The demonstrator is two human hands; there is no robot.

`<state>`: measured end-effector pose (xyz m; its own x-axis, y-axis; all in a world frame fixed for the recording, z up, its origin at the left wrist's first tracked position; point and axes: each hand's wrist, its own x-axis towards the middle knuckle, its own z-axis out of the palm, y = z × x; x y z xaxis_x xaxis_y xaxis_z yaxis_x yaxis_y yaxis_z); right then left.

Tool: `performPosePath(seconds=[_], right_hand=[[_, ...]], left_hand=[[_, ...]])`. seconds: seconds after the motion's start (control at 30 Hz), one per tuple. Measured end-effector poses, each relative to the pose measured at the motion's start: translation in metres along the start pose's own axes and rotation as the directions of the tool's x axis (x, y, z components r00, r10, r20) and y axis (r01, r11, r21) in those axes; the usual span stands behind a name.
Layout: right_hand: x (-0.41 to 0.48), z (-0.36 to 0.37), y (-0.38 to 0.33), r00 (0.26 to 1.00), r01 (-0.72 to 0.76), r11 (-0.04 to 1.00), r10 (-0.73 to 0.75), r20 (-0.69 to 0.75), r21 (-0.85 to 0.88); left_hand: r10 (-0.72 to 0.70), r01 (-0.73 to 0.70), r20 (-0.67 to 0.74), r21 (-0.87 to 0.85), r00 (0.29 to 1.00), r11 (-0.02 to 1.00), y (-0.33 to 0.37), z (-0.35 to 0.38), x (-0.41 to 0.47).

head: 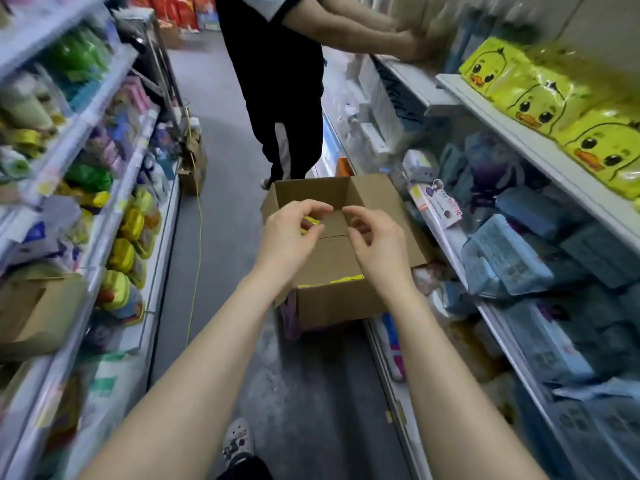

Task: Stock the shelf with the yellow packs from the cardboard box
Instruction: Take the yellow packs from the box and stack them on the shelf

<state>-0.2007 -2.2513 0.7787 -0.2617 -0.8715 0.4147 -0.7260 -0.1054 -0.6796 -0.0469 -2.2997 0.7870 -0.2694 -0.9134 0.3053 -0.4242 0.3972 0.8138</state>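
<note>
A: Where are the 2 hands?

B: Both are out over the cardboard box [332,306], which sits in the aisle beside the right-hand shelving with its flaps up.

A: Are they gripping anything?

B: No. The left hand [287,237] has its fingers half curled, with the thumb apart from the fingertips and nothing between them. The right hand [377,244] is the same, a loose claw with nothing in it. I cannot tell whether any fingertip brushes the cardboard beneath.

A: And the stock?

B: A yellow strip [346,279] shows inside the box at its near edge, and a speck more shows under the left fingers. The yellow packs [533,98] – 3 duck faces in a row – lie on the shelf [502,128] at upper right, well apart from both hands.

A: Anyone else?

B: A 2nd person [277,98] stands beyond the box, with both arms stretched to the right-hand shelving.
</note>
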Motion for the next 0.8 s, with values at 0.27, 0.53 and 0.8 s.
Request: performPosePath(seconds=[0.27,0.53,0.8], right_hand=[[0.058,0.083,-0.006,0.992,-0.109,0.993,0.106,-0.068,-0.039],[0.103,0.140,0.030,0.965,-0.258,0.965,0.254,-0.066,-0.051],[0.162,0.190,0.102,0.929,-0.369,0.928,0.369,-0.027,-0.045]], left_hand=[[0.045,-0.045,0.118,0.003,0.992,0.999,-0.076,-0.037,0.093],[0.012,-0.017,0.237,0.020,0.971,1.000,-0.146,-0.017,0.162],[-0.042,0.014,0.360,0.081,0.932,0.997,-0.204,0.037,0.240]])
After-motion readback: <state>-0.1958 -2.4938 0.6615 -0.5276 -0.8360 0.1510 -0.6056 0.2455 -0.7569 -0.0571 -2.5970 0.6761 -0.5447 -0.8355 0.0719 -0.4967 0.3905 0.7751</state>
